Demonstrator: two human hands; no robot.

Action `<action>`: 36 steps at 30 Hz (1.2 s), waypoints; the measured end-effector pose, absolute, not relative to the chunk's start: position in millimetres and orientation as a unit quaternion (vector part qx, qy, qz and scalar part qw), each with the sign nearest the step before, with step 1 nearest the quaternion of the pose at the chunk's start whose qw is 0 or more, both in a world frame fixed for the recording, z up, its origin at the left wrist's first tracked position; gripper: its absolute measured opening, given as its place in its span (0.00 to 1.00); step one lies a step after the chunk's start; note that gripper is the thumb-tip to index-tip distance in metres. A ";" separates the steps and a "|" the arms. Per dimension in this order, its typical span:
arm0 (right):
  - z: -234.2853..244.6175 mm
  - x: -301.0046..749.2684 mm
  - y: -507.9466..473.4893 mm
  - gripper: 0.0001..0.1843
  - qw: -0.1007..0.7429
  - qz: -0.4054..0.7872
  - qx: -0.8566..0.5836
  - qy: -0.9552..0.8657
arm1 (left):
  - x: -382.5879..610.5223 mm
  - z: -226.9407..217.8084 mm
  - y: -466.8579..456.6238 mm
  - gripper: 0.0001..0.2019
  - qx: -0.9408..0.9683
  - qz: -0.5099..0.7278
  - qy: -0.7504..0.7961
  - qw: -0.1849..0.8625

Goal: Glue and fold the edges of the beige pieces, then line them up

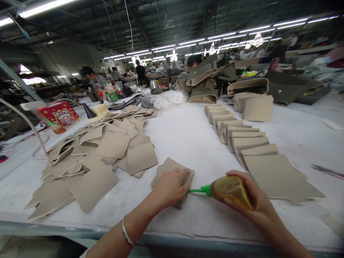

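Note:
My right hand (248, 200) is wrapped around a glue bottle (228, 190) holding amber liquid, tilted on its side. Its thin green nozzle points left, with the tip at the edge of a beige leather piece (168, 170). That piece lies on the white table under my left hand (173, 186), whose bent fingers grip it near its right edge; part of it is hidden by the hand. To the left is a loose heap of similar leather pieces (113, 145). On the right, a long overlapping row of folded leather pieces (276, 175) runs away from me.
Scissors (326, 171) lie at the right. Farther back are a clear plastic bag (166, 99), dark bag parts (202, 77), a second stack of pieces (258, 107) and a red box (60, 114). A hose (28, 123) arches at left. People work beyond the table (177, 132).

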State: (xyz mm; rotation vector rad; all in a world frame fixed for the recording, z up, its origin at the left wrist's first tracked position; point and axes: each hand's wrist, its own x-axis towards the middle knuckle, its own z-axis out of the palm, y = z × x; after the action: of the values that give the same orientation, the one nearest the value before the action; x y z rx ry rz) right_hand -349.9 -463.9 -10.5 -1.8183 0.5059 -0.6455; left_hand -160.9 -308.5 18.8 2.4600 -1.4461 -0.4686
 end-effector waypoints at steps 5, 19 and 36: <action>-12.3 -347.9 -467.6 0.27 0.566 -0.241 -0.766 0.187 | -161.0 18.4 -308.3 0.24 0.842 -0.161 -0.500 0.126; -16.0 -347.3 -488.9 0.28 0.494 -0.266 -0.802 0.202 | -160.3 19.0 -309.7 0.23 0.840 -0.168 -0.499 0.135; -15.9 -340.2 -493.9 0.27 0.481 -0.277 -0.809 0.194 | -159.8 21.0 -310.4 0.23 0.836 -0.183 -0.495 0.150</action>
State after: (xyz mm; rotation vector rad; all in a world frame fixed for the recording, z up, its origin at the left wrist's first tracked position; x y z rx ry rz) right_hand -340.2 -493.9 -15.9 -1.9732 0.4729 -0.6768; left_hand -159.8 -310.4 21.0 2.4015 -1.4226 -0.5272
